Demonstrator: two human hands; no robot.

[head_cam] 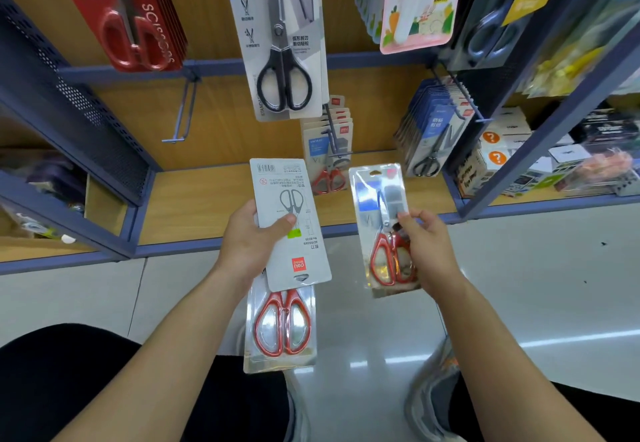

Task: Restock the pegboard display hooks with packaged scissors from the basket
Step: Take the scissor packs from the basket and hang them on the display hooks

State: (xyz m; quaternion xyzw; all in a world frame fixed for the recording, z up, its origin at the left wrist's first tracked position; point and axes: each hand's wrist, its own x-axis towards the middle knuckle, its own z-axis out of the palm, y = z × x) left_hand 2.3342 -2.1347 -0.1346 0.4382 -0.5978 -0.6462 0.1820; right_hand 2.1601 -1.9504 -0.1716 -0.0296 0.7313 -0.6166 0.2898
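Your left hand (247, 239) grips stacked scissor packs (291, 219). Your right hand (427, 251) pinches one red-handled pack (381, 199).

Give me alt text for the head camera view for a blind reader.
The left hand holds a back-facing scissors pack over a red-handled pack; the right hand holds a third pack. Behind hang packaged scissors beside an empty hook.
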